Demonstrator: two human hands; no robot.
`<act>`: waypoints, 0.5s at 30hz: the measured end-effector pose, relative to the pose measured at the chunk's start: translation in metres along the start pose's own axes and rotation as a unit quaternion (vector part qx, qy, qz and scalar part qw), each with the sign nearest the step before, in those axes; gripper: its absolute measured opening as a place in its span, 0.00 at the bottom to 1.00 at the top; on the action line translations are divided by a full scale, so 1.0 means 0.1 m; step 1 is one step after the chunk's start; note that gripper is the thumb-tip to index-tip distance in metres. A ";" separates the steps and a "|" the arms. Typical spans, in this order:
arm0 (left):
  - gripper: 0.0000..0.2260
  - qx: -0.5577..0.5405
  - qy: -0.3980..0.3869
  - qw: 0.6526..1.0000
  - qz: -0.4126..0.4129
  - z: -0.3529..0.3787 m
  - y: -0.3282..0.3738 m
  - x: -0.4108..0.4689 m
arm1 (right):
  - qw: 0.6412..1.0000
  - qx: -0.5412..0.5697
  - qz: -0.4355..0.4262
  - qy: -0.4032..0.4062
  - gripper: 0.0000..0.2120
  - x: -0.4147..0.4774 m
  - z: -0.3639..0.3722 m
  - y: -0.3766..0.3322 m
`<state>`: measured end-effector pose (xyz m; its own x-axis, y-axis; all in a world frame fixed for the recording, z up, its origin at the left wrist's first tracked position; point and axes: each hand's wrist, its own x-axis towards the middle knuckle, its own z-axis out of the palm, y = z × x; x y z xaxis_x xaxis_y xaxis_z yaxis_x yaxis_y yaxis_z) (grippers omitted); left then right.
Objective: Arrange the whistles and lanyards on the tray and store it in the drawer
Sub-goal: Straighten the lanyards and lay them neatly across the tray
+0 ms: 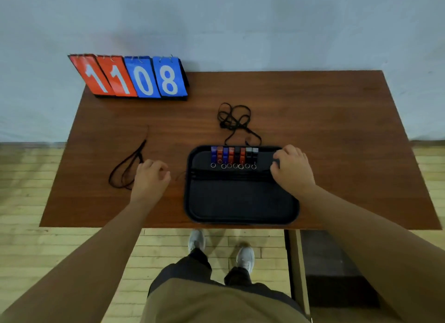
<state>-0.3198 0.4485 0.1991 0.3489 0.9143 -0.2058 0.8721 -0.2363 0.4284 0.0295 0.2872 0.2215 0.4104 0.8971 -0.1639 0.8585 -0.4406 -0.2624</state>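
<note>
A black tray (240, 220) lies on the wooden table near its front edge. Several blue, red and black whistles (233, 154) stand in a row along the tray's far side, key rings toward me. Black lanyards (228, 174) lie stretched straight across the tray's middle. My right hand (292, 170) rests on the tray's right rim, fingers curled on the lanyards' right end. My left hand (151, 176) is curled just left of the tray, with a thin cord running from it toward the tray. A looped lanyard (124, 170) lies on the table beside that hand.
A tangle of black lanyards (234, 120) lies just beyond the tray. A flip scoreboard (134, 78) reading 11 08 stands at the table's back left. Below the table's front right, an open drawer (297, 262) sticks out. My feet are on the wooden floor.
</note>
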 end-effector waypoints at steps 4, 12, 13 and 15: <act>0.06 0.005 0.011 0.999 -0.039 -0.30 -0.27 0.00 | 0.999 0.023 -0.047 -0.005 0.13 0.22 -0.12 -0.69; 0.06 -0.035 0.012 0.995 -0.091 -0.63 -0.91 0.33 | 0.991 0.061 -0.103 -0.059 0.16 0.53 0.29 -2.08; 0.06 -0.036 0.008 0.995 -0.089 -0.63 -1.01 0.37 | 0.990 0.064 -0.105 -0.069 0.16 0.56 0.40 -2.24; 0.05 -0.036 -0.006 0.996 -0.080 -0.63 -1.19 0.47 | 0.988 0.068 -0.105 -0.089 0.16 0.62 0.62 -2.55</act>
<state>-0.4288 0.5404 0.1934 0.2115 0.9340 -0.2879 0.8902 -0.0625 0.4513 -0.1833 0.4528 0.2194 0.1568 0.9547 -0.2530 0.8644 -0.2566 -0.4325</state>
